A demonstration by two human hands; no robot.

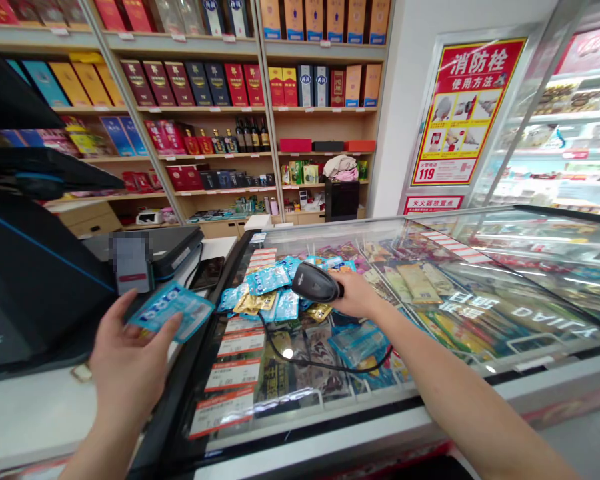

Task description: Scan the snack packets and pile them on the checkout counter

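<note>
My left hand (127,357) holds a light blue snack packet (173,310) by its lower edge, just left of the freezer lid. In my right hand (355,293) is a black barcode scanner (316,283), its head pointing left toward the packet. The scanner's black cable (325,363) loops across the glass lid. A pile of several blue and gold packets (270,290) lies on the glass between my hands, under the scanner.
A glass-topped chest freezer (480,313) full of packaged goods fills the centre and right. A black till screen (25,280), a card terminal (133,263) and a dark phone (207,272) sit at the left. Shelves of boxed goods (205,87) line the back wall.
</note>
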